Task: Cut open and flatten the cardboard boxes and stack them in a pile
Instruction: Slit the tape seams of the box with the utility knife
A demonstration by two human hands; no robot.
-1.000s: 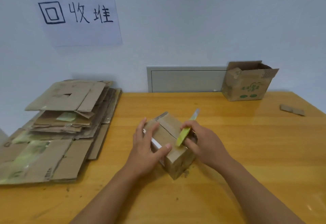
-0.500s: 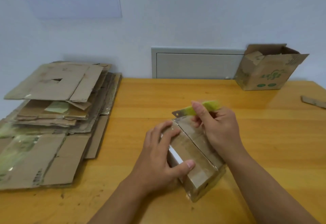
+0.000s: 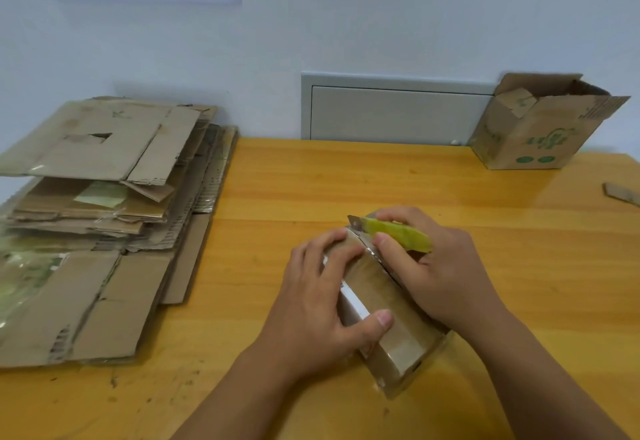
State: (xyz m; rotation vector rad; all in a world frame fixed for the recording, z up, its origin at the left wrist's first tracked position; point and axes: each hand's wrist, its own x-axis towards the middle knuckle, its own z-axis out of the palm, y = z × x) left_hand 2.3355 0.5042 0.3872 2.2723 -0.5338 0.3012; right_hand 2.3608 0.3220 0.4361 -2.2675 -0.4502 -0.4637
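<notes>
A small taped cardboard box (image 3: 391, 315) lies on the wooden table (image 3: 346, 179) in front of me. My left hand (image 3: 318, 308) grips its left side, fingers over the top and thumb on the near part. My right hand (image 3: 440, 266) holds a yellow-green utility knife (image 3: 394, 230), with the blade tip at the box's far top edge. A pile of flattened cardboard (image 3: 97, 204) lies on the left of the table.
An open cardboard box with green print (image 3: 540, 127) stands at the back right by the wall. A small cardboard scrap (image 3: 621, 193) lies at the right edge. A grey panel (image 3: 394, 110) is set in the wall behind.
The knife has gone from near the box's middle to its far top edge, and now lies flatter, its blade pointing left. My view has dropped and come closer to the box.
</notes>
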